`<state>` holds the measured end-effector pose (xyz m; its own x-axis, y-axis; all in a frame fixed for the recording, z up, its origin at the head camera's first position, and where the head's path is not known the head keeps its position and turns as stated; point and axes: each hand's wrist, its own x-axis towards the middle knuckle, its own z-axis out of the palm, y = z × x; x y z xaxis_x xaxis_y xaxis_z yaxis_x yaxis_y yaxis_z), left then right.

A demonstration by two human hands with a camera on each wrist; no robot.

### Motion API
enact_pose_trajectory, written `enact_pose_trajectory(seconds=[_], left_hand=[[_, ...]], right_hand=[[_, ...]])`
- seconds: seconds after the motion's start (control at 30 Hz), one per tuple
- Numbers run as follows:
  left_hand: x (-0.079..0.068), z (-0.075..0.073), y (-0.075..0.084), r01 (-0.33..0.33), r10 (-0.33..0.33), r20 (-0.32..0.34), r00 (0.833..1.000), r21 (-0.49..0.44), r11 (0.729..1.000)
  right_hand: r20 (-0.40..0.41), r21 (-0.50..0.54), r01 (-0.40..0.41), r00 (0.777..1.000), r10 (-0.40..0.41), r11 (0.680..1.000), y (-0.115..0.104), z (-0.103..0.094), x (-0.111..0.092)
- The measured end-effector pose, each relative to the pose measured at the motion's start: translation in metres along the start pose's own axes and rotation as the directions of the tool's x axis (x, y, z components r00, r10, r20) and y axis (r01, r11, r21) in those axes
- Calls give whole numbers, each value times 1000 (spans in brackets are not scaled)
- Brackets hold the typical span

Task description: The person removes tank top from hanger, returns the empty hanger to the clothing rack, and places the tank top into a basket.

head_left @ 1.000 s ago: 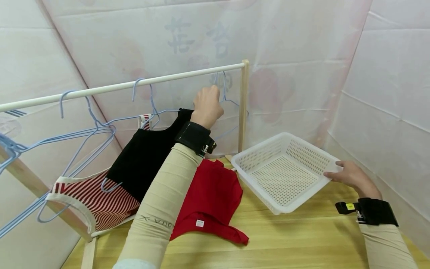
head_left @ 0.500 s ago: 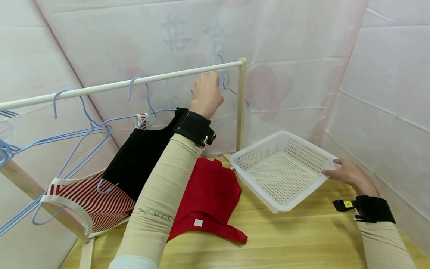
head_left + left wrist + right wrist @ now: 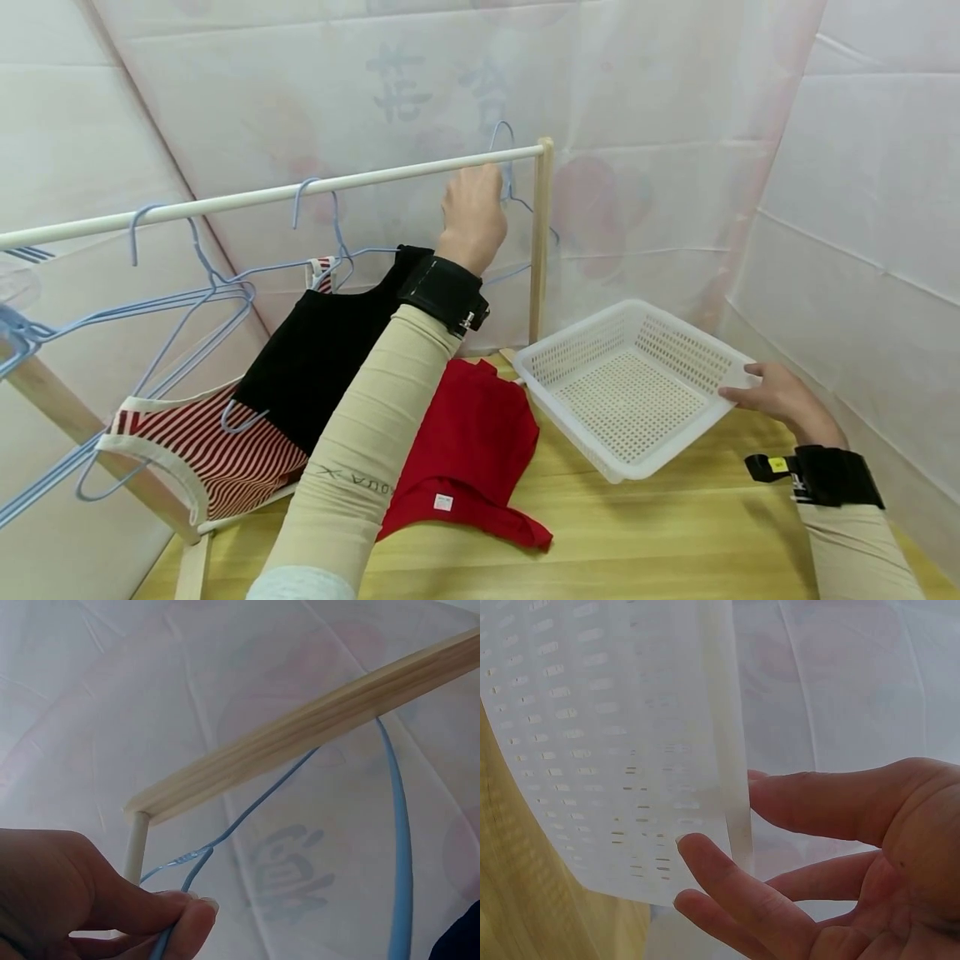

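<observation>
In the left wrist view, the left hand (image 3: 97,900) pinches the wire of a light-blue clothes hanger (image 3: 266,795) between thumb and fingers. The head view shows this left hand (image 3: 474,212) just below the white bar (image 3: 397,173), with the hanger's hook (image 3: 504,127) rising above the bar near its right end. The right hand (image 3: 787,402) grips the right rim of a white perforated plastic basket (image 3: 630,396), which is tilted. Its thumb lies over the rim and its fingers under the outer side, seen in the right wrist view.
A black tank top (image 3: 322,350) and a red-striped tank top (image 3: 217,437) hang at left with several blue hangers (image 3: 213,287). A red garment (image 3: 472,446) with a white tag lies on the wooden table (image 3: 630,542). A wooden post (image 3: 540,242) holds up the bar's right end.
The left hand has risen slightly with the hanger, whose hook has come up from below the bar to above it. The right hand and basket stay nearly in place.
</observation>
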<state>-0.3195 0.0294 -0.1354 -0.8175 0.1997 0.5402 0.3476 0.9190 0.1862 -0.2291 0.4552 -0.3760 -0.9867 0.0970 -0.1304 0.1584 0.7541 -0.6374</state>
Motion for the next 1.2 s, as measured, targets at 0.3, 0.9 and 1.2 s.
enact_pose_trajectory(seconds=[0.3,0.9,1.2], left_hand=[[-16,6,3,-53,52,-36,998,-46,998],[-36,29,-8,-87,80,-62,995,-119,989],[-49,28,-7,-93,89,-76,993,-42,995]], right_hand=[[5,7,-16,1000,16,1000,-1,-3,3],[2,-8,-23,1000,23,1000,3,-5,5],[13,-4,-31,999,31,1000,3,-4,5]])
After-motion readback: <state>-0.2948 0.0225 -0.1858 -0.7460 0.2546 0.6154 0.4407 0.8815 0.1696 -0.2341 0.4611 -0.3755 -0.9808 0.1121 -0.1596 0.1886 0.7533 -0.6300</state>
